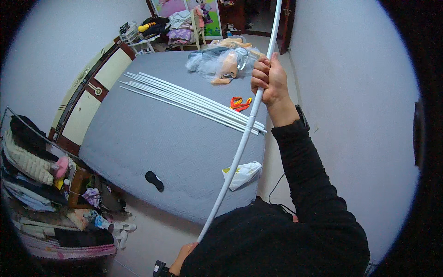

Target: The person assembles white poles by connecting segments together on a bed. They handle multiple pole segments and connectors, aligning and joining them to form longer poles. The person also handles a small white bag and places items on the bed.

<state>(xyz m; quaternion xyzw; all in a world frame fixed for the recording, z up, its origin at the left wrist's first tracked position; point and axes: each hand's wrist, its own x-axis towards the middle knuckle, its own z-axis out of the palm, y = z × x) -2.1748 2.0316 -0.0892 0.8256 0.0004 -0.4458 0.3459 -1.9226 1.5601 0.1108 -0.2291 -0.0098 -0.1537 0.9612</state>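
A long white pole point(240, 147) is held upright, slightly bowed, running from near the lower middle of the view up past the top edge beside a dark door point(286, 23). It stands just off the near corner of a grey mattress point(152, 138).

Right hand point(270, 81): fingers wrapped tight round the pole high up, thumb side toward the wall; black sleeve point(304, 175) and a dark wristband point(302, 117) seen below it.

Left hand point(182, 258): mostly hidden behind the black-clad torso, at the pole's lower end; whether it grips the pole cannot be told.

On the mattress: a bundle of similar white poles point(184, 99) laid side by side, slanting across; an orange strap point(240, 103) just beside their near ends; a heap of clear plastic wrapping point(224, 60) at the far end; a small black object point(154, 181) near the front edge; a white plastic bag point(242, 174) hanging over the near corner, behind the held pole.

Left of the bed: a cluttered rack of clothes point(32, 171).
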